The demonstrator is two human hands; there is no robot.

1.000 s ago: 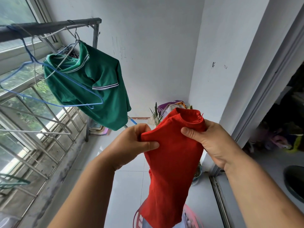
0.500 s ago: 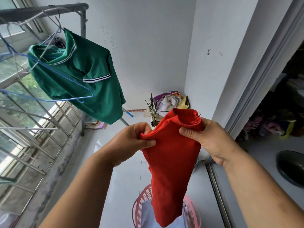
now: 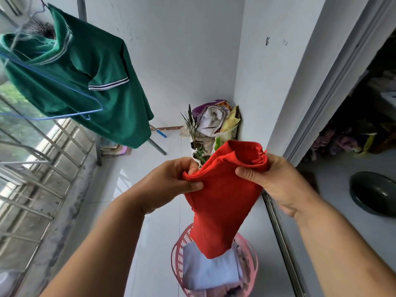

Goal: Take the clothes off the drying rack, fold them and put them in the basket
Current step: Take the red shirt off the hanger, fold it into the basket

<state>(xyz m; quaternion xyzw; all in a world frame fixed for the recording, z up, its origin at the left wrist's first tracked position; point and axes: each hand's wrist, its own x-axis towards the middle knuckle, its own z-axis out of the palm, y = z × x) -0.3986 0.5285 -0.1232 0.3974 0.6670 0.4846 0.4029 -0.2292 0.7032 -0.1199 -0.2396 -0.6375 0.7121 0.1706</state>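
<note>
**Red garment held above the basket**

At frame centre, the left hand (image 3: 171,185) pinches the red garment's (image 3: 222,206) upper left edge. The right hand (image 3: 276,185) grips its bunched right edge, fingers hidden behind the cloth. The garment hangs over the pink basket (image 3: 254,264) at the bottom edge, covering part of its rim; pale folded laundry (image 3: 210,273) lies inside. Upper left, a green polo shirt (image 3: 90,78) hangs on a blue hanger (image 3: 53,81) from the largely cropped drying rack (image 3: 81,8).
</note>
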